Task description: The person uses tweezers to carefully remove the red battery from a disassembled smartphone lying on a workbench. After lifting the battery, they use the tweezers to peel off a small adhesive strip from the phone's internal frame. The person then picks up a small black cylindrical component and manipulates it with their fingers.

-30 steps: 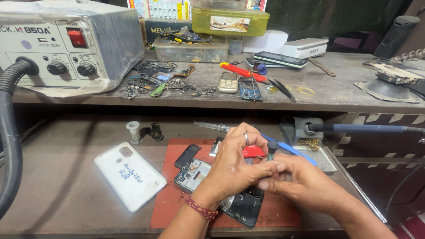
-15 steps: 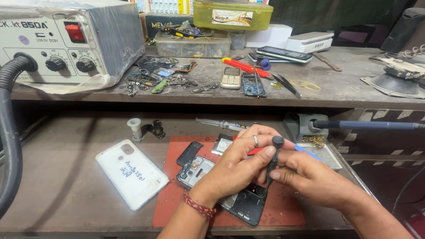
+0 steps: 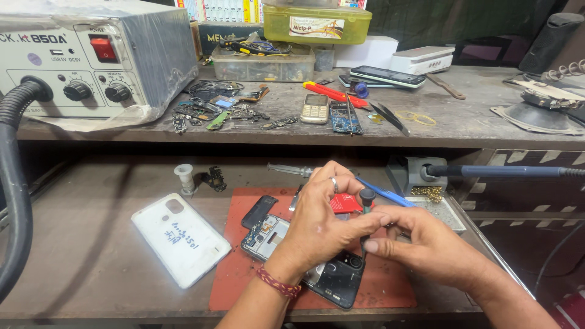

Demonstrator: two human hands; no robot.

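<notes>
Change: the right hand (image 3: 426, 244) has brought a small black-handled screwdriver (image 3: 366, 204) upright over the opened phone (image 3: 329, 277); a second ago its round cap was not showing above the fingers, now it stands clear between both hands.
Meaning: the tool looks set on a point of the phone's inner frame, though the tip itself is hidden behind the fingers.
Right grip: thumb and fingers pinched closed round the screwdriver's shaft, low down.
Left grip: the left hand (image 3: 317, 222) lies curled over the phone, fingertips meeting the shaft; whether it pinches the tool or only steadies it, I cannot tell.
Phone: flat on the red mat (image 3: 390, 286), directly under the grip, back off, dark camera end towards the person.
Beside the grip: a red pick (image 3: 346, 203) just behind, a blue tool (image 3: 384, 194) behind and to the right.
Left of the grip: a white back cover (image 3: 180, 237), well apart, and a dark small part (image 3: 258, 211) near.
Behind, further: a soldering iron in its stand (image 3: 420, 172).
In the way: the left hand covers the work point.
</notes>
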